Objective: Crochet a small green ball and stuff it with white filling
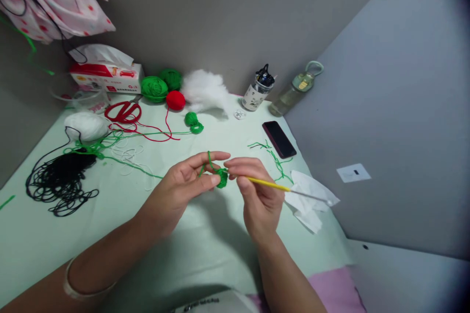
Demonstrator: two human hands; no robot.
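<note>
My left hand [187,181] pinches a small green crochet piece [222,178] between thumb and fingers. Green yarn loops over its raised index finger and trails left across the table. In my right hand [259,195] is a crochet hook [270,184] with a yellow grip, held like a pencil. Its metal shaft sticks out to the right, and its working tip meets the green piece, where the fingers partly hide it. Both hands are close together above the table's middle.
Behind lie green yarn balls [154,89], a red ball [175,100], white stuffing [204,90] and red scissors [123,112]. Tangled black yarn [62,178] is at left. A phone [279,139], tissue [312,200], pen cup [256,93] and bottle [293,90] stand or lie right.
</note>
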